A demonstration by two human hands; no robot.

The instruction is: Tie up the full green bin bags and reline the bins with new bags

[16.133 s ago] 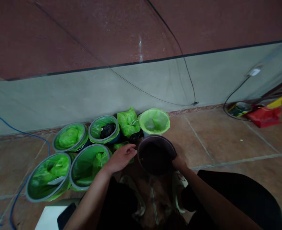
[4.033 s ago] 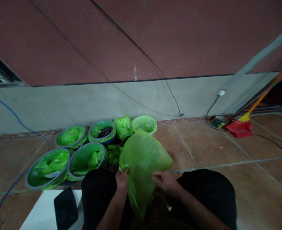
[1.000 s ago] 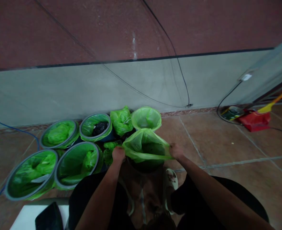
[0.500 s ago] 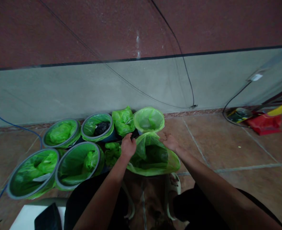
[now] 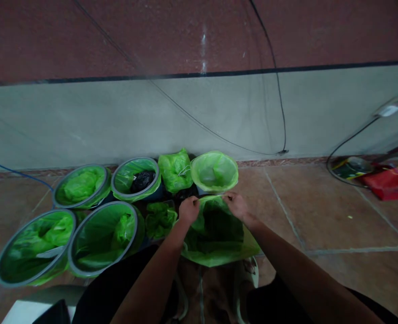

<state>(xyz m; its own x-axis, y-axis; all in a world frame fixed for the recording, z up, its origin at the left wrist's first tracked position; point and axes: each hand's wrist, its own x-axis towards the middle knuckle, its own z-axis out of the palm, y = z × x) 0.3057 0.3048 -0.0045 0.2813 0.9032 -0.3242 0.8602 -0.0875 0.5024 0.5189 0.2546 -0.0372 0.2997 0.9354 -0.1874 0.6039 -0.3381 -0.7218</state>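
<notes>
A green plastic trash bag (image 5: 215, 257) hangs wide-mouthed in front of me, above my feet. My left hand (image 5: 188, 210) pinches its far rim on the left. On the right, my right hand (image 5: 235, 204) is closed on the same rim. What the bag rests on or lines is hidden beneath it. Just beyond my hands stands a small bin lined with a green bag (image 5: 215, 172). To its left sits a filled, knotted green bag (image 5: 175, 170). A crumpled green bag (image 5: 160, 220) lies left of my left hand.
Several grey-rimmed bins with green liners stand at the left, one holding a black bag (image 5: 142, 181). A wall (image 5: 134, 117) runs behind them. A red dustpan (image 5: 390, 183) and a looped black cable (image 5: 349, 135) are far right. A blue hose (image 5: 20, 171) lies left.
My right hand has closed on the bag's far rim, and my left hand now grips that rim too. The rim is stretched between them. The view has shifted slightly.
</notes>
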